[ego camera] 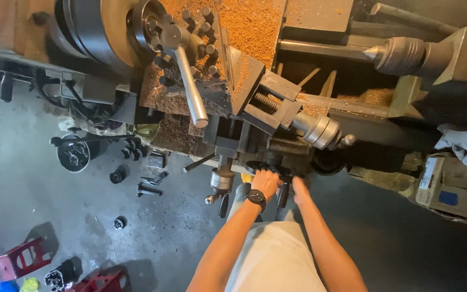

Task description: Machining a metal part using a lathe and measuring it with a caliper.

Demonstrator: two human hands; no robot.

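Hands low on big lathe (277,103): left hand (265,183) clenched on black wheel (270,168) for turning, right hand (300,189) just beside, grip hard to tell. Wood chips (244,27) piled above, near long handle (190,81).

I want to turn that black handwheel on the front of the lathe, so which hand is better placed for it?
Left, probably. The left hand already grips the black handwheel. The right hand only rests open at its right edge.
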